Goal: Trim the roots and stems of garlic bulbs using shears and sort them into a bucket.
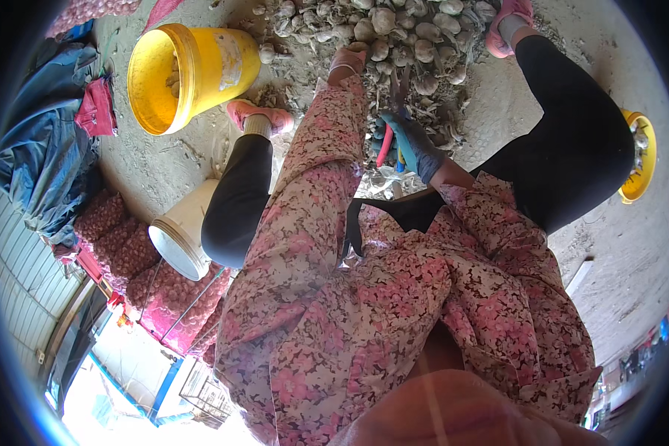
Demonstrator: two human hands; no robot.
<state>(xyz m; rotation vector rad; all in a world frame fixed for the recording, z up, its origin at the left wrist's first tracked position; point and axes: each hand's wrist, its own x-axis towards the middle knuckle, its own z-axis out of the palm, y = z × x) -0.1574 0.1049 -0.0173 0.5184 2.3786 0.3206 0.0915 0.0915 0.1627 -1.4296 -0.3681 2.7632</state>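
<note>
My right hand (415, 146), in a dark grey-blue glove, grips a pair of shears (387, 146) with a red handle and a blue-and-yellow handle. Their dark blades point away from me over the near edge of a heap of garlic bulbs (401, 33). My left arm reaches out to that heap in a pink floral sleeve. At its end, my left hand (348, 60) is small in view beside the bulbs, and its fingers cannot be made out. Dry stalks and skins (446, 120) litter the floor around the blades.
A yellow bucket (217, 61) lies tipped at the left with some bulbs inside. A white bucket (181, 234) is beside my left knee. Another yellow bucket (641, 161) holding bulbs stands beyond my right knee. Filled red mesh sacks (161, 290) and a blue tarpaulin (47, 134) lie farther left.
</note>
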